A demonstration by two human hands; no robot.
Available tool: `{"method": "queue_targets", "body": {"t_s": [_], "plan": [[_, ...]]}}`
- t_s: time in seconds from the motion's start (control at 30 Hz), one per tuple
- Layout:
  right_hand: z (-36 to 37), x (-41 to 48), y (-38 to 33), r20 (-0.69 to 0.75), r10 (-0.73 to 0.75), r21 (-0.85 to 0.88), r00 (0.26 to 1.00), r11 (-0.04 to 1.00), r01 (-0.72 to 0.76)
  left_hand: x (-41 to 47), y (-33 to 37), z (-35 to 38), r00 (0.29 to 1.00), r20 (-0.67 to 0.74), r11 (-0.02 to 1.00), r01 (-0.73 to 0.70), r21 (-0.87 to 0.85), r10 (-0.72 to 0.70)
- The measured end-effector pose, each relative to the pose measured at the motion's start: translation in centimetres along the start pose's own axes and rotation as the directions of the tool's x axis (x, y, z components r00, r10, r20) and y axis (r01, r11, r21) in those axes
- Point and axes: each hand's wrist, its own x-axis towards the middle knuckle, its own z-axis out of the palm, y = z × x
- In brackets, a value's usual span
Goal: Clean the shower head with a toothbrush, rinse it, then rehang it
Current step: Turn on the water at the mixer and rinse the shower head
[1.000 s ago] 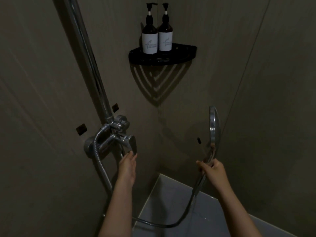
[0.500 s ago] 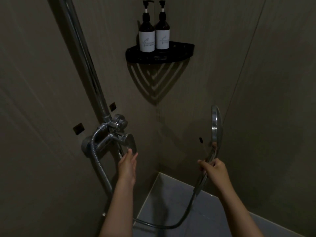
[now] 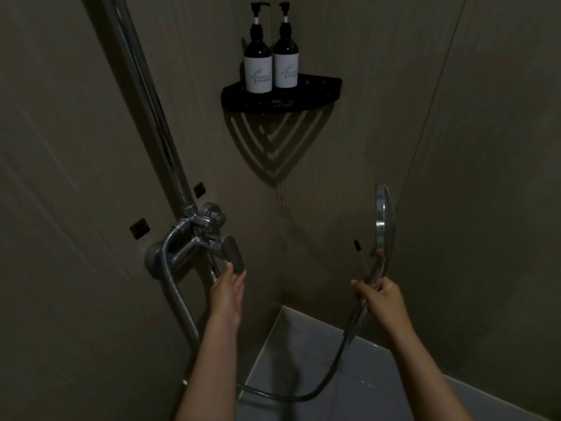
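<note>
Little has moved: the left hand (image 3: 227,294) still rests straight fingers (image 3: 229,270) against the chrome tap lever (image 3: 232,253) while the right hand (image 3: 382,296) grips the round chrome shower head (image 3: 383,214) by its handle, so rinsing seems near.

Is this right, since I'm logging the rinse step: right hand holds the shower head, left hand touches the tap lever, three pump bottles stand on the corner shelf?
Not quite. The head view shows two pump bottles on the corner shelf, not three. The right hand does hold the shower head, and the left hand touches the tap lever.
</note>
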Motion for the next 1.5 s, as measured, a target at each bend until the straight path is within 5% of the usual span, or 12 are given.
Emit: {"method": "queue_targets", "body": {"t_s": [1.5], "plan": [[-1.3,1.0,0.6,-0.021,0.041,-0.038,0.999,0.998,-0.042,0.4,-0.4,0.2,1.0,-0.018,0.998,0.003,-0.068,-0.004]]}}
